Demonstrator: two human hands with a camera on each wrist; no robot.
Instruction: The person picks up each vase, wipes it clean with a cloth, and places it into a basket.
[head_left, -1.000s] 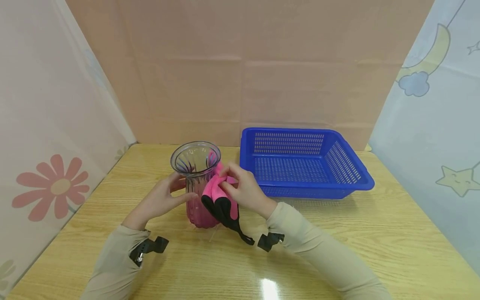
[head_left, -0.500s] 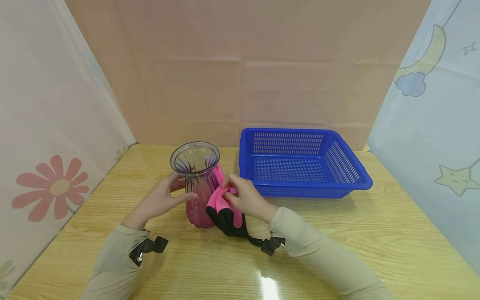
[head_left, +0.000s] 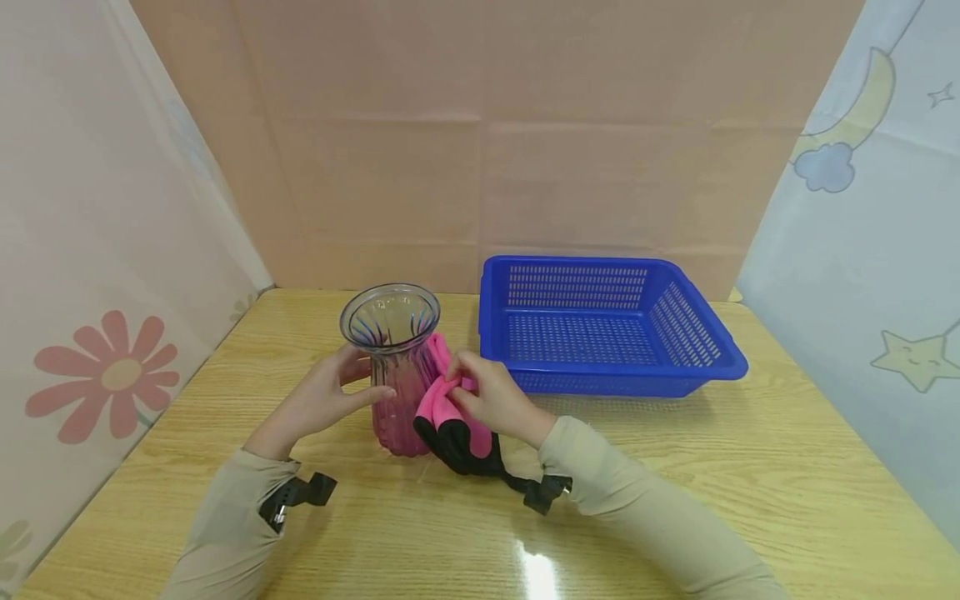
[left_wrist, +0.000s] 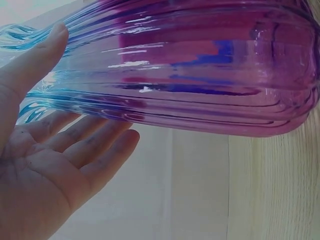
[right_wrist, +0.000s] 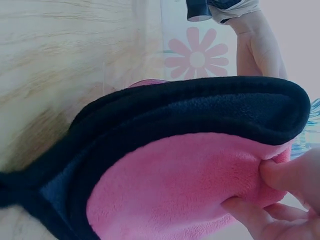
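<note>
A ribbed glass vase (head_left: pixel 393 427), clear at the flared rim and pink-purple below, stands upright on the table. My left hand (head_left: pixel 324 398) holds its left side, the thumb (left_wrist: pixel 47 47) on one face and the fingers (left_wrist: pixel 107 155) along the other. Beside the vase's right wall, my right hand (head_left: pixel 495 402) pinches a pink plush cloth (right_wrist: pixel 160 185) with black edging and a black tail. Folds of the cloth hang below the fingers, and a pink end rises against the glass near the rim. The head view hides part of the right fingertips behind the hand.
Behind and right of the hands sits a blue perforated plastic basket (head_left: pixel 611 385). The wooden table (head_left: pixel 675 500) is bounded by a pinkish sheet (head_left: pixel 480 167) at the back and patterned sheets on both sides. Black wrist cameras are strapped over beige sleeves.
My right hand has shifted slightly right and down with the cloth. The cloth's pink end has dropped lower beside the rim. The left hand and vase have stayed in place.
</note>
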